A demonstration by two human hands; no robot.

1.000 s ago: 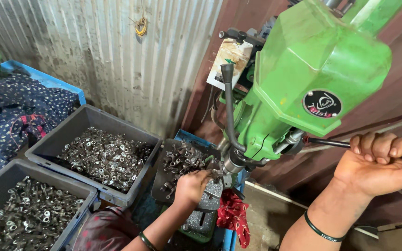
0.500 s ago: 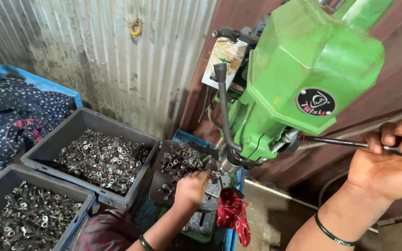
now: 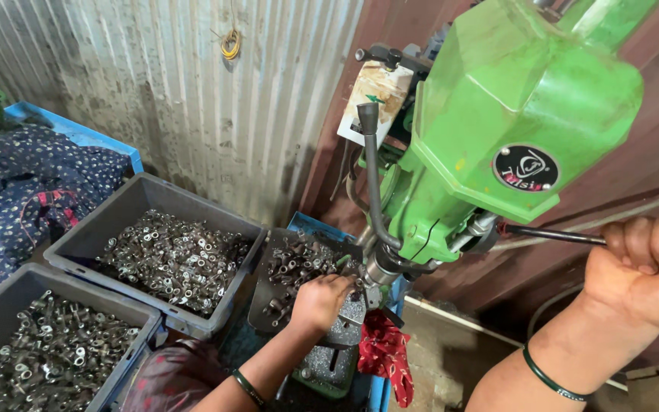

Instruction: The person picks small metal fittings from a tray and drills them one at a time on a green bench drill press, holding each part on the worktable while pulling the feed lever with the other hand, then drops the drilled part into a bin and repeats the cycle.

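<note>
Right hand [image 3: 650, 267] was fisted on feed lever [image 3: 551, 234] of green drill press [image 3: 497, 130]. Left hand [image 3: 320, 300] pinched a small metal part on machine table [image 3: 348, 329], directly under spindle [image 3: 379, 268]. Risk: fingers beside bit; part may spin/slip if grip loosened. Red rag [image 3: 384, 355] near spindle could snag.

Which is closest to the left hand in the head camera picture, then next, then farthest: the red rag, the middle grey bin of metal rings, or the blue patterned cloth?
From the left hand:
1. Red rag, just right and below.
2. Middle grey bin, to the left.
3. Blue patterned cloth, far left.
</note>
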